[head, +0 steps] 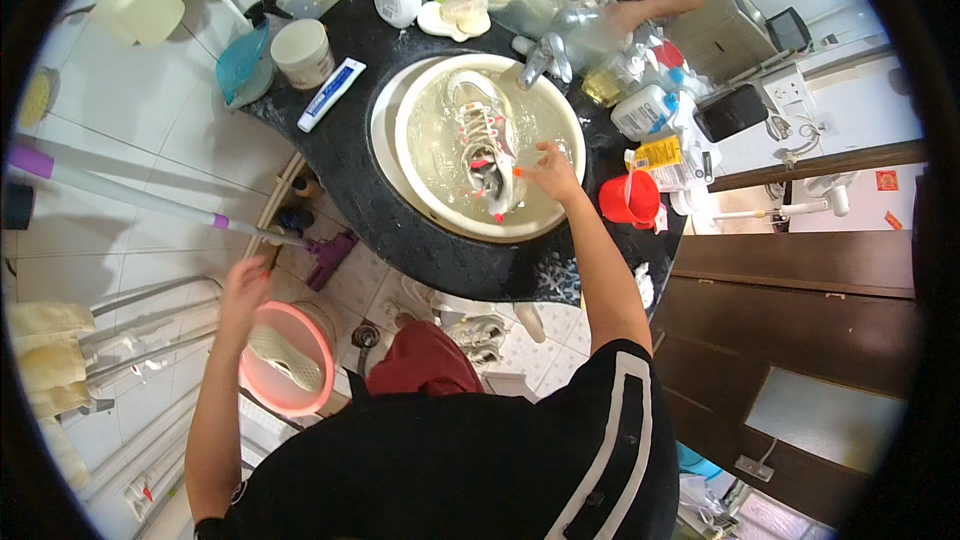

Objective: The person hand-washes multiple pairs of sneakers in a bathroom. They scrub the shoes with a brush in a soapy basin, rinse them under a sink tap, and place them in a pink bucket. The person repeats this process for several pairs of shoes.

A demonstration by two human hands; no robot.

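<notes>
A pale sneaker (pixel 484 142) with beige laces and pink-red accents lies in cloudy water inside a cream plastic basin (pixel 574 202). The basin sits in the sink of a black countertop. My right hand (pixel 553 172) is over the basin's right side, beside the shoe's collar, with fingers apart and nothing held; whether a fingertip touches the shoe cannot be told. At the lower left, my left hand (pixel 246 292) is blurred, loosely spread and apparently holding nothing. Below it, a pink bucket (pixel 328 360) contains a pale shoe-shaped piece (pixel 285 356), a sole or insole.
A metal faucet (pixel 546 60) reaches over the basin's rim. Toothpaste (pixel 331 94) and a white tub (pixel 302 54) lie left; a red cup (pixel 628 199) and a lotion bottle (pixel 645 114) stand right. A purple-headed floor tool (pixel 330 259) leans at left. More sneakers (pixel 480 336) rest on the floor.
</notes>
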